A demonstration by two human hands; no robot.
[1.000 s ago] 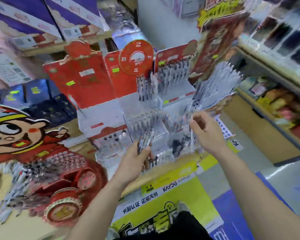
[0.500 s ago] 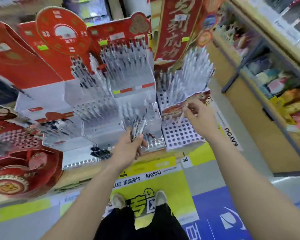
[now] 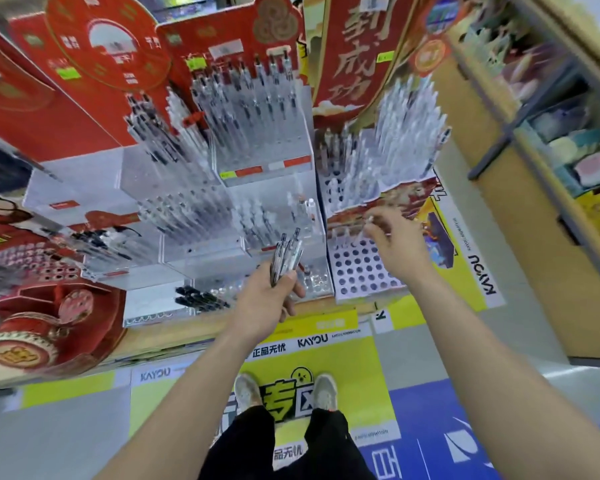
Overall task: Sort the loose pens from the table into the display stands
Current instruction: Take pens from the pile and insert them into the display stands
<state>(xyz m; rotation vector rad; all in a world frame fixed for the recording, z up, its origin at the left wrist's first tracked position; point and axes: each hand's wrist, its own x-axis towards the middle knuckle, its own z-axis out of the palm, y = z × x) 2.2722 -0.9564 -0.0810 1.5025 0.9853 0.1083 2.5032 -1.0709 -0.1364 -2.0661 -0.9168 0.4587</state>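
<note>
Both my bare forearms reached forward, the left from lower left, the right from lower right. My left hand [image 3: 265, 301] was curled tight, thumb clamped over a bundle of pens [image 3: 286, 258] that stood up out of the grip. My right hand [image 3: 397, 249] sat higher and further out, knuckles up, fingertips [image 3: 378, 231] pinching a single clear pen [image 3: 368, 222].

A yellow floor sticker [image 3: 355, 362] printed with "KAYOU" lies beside a blue floor panel [image 3: 423, 420]. Two pale shoes [image 3: 325, 391] and black trousers [image 3: 329, 441] stand on the yellow. To the right, wooden shelving [image 3: 520, 237] holds blurred, colourful packaged goods [image 3: 575, 150].
</note>
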